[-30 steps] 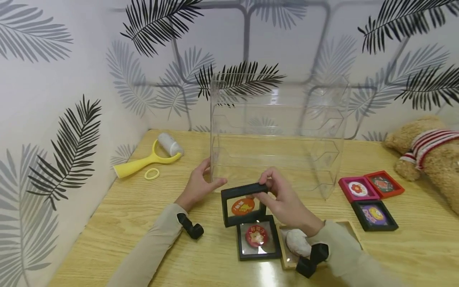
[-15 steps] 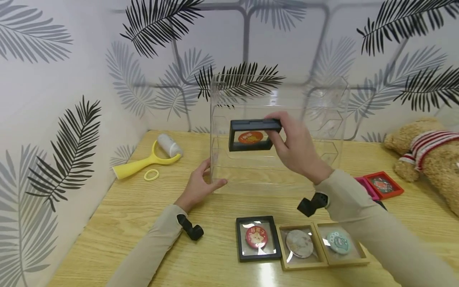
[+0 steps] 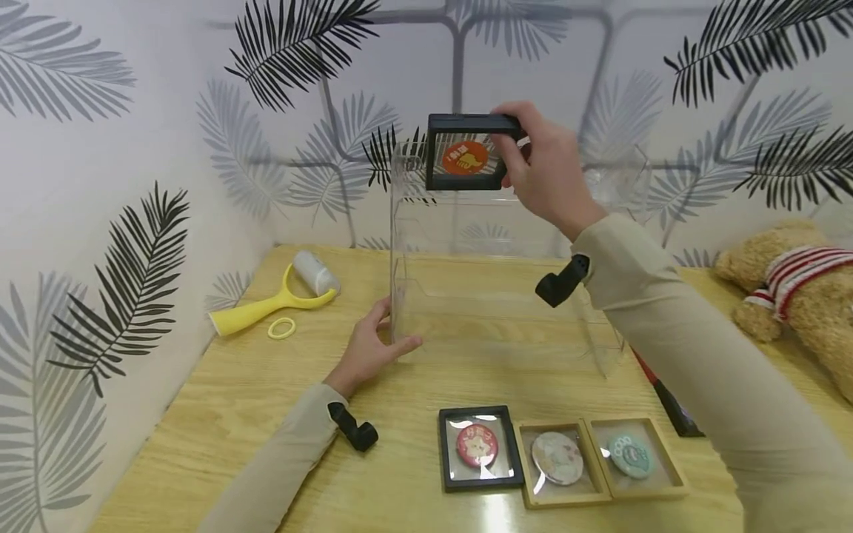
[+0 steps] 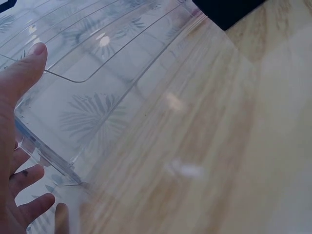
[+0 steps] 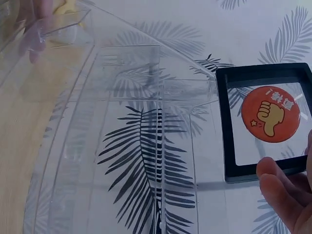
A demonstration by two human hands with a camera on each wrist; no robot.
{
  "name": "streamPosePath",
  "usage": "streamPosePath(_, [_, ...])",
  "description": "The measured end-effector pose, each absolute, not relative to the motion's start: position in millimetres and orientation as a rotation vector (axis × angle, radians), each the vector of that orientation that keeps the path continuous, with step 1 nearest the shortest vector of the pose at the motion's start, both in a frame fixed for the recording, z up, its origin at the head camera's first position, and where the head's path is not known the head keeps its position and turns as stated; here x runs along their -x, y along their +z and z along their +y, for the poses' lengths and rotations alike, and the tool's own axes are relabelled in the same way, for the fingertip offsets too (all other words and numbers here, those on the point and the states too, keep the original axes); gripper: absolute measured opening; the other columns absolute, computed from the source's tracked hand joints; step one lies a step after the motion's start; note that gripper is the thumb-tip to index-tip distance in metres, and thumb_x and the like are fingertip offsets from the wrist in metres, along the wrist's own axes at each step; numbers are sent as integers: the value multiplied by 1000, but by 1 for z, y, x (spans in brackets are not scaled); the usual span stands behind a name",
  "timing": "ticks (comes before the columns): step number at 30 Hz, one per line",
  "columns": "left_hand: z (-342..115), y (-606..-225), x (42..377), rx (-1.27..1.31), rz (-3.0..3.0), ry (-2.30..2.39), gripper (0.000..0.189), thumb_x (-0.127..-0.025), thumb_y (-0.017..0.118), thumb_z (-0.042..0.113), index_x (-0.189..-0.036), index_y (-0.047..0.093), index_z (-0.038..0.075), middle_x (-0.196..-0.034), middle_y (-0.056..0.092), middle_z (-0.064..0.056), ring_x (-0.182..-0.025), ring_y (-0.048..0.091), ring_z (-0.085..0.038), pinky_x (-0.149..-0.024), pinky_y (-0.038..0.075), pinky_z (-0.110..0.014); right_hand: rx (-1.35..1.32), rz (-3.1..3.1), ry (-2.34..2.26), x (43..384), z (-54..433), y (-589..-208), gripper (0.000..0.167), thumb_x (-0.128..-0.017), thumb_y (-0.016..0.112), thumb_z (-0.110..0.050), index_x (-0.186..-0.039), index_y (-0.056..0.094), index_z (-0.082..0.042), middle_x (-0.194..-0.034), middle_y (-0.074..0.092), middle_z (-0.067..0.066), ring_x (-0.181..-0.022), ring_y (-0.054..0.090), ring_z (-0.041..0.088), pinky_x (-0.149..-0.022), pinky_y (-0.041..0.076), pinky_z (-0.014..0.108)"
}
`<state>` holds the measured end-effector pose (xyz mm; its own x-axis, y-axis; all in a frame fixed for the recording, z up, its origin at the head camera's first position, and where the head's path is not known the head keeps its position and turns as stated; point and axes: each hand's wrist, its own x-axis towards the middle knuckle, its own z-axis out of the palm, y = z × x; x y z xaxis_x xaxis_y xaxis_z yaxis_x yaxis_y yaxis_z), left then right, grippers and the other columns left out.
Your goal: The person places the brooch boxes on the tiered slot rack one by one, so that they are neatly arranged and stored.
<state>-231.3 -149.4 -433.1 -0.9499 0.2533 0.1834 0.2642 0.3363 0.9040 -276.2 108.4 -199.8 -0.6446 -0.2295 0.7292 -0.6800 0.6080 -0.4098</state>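
My right hand (image 3: 549,166) pinches a black display frame (image 3: 466,182) by its right side, high at the top front of a clear acrylic display rack (image 3: 493,296). Inside the frame sits a round orange badge (image 5: 271,114) with a thumbs-up picture, seen face-on in the right wrist view. Down at the rack's lower left corner, my left hand (image 3: 369,348) holds the side panel, thumb in front and the other fingers on the outer side. The left wrist view shows the thumb (image 4: 29,68) over the clear panel.
Near the front lie a black frame (image 3: 483,485) with a red badge and two wooden frames (image 3: 563,500) with badges. A yellow-handled lint roller (image 3: 266,306) and a yellow ring (image 3: 282,328) lie left. A teddy bear (image 3: 813,303) lies right; my right arm partly hides more frames (image 3: 676,411).
My right hand has lifted the black frame with the orange badge from above the front frames up to the rack's top. My left hand stays at the rack's corner.
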Motion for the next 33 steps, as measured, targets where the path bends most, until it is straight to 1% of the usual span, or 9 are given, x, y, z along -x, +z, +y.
streamPosePath(2, [-151,-431,232,486,-2569,-1731,79,-82,77,28,-147,36,11,-147,43,-15,-124,51,-38,-98,46,-52,-670,-2244,933,283,105,-194,27,-101,50,-22,-124,56,-9,-93,66,13,-48,50,-11,-50,43,13])
streamPosePath(6, [-151,-432,232,490,-2559,-1730,78,-82,78,28,-147,37,12,-147,43,-14,-122,52,-37,-98,46,-51,-606,-2307,912,294,101,-186,29,-101,48,-24,-125,56,-10,-89,64,12,-49,55,-4,-50,44,13])
streamPosePath(10, [-151,-432,234,491,-2549,-1711,77,-82,78,27,-146,38,13,-145,45,-16,-119,54,-36,-96,47,-51,-559,-2392,904,304,98,-183,30,-101,47,-24,-126,55,-10,-92,65,12,-47,55,-2,-48,45,15])
streamPosePath(17, [-150,-432,233,491,-2579,-1699,75,-83,76,27,-146,38,11,-144,46,-18,-120,54,-37,-96,47,-50,-519,-2533,925,311,95,-189,31,-101,47,-23,-130,53,-12,-98,67,13,-58,65,23,-50,48,20])
streamPosePath(22, [-150,-434,233,488,-2587,-1693,76,-83,76,29,-146,38,12,-144,46,-16,-119,54,-36,-96,47,-50,-519,-2606,913,313,96,-194,35,-102,46,-22,-135,50,-12,-97,68,15,-49,58,10,-48,46,20])
streamPosePath(25, [-150,-435,233,484,-2588,-1688,76,-83,76,30,-146,38,12,-144,46,-15,-119,54,-36,-93,49,-50,-506,-2632,947,314,97,-195,36,-102,45,-20,-137,48,-12,-102,68,17,-50,57,9,-49,46,20])
streamPosePath(27, [-150,-434,233,499,-2587,-1681,77,-83,75,30,-147,36,13,-145,45,-15,-119,54,-37,-94,48,-51,-483,-2643,942,313,98,-195,38,-102,45,-20,-139,47,-12,-107,67,17,-56,60,13,-52,48,22])
streamPosePath(29, [-150,-433,232,507,-2588,-1672,77,-84,75,30,-148,35,13,-145,45,-15,-119,53,-37,-95,47,-52,-459,-2650,923,312,99,-195,41,-101,45,-20,-141,45,-11,-115,64,17,-72,61,19,-64,49,26])
streamPosePath(33, [-149,-432,231,516,-2595,-1657,78,-85,74,31,-149,33,14,-146,44,-15,-121,52,-37,-97,46,-53,-420,-2655,880,309,102,-196,50,-99,45,-22,-146,36,-6,-127,51,21,-104,51,30,-87,43,38])
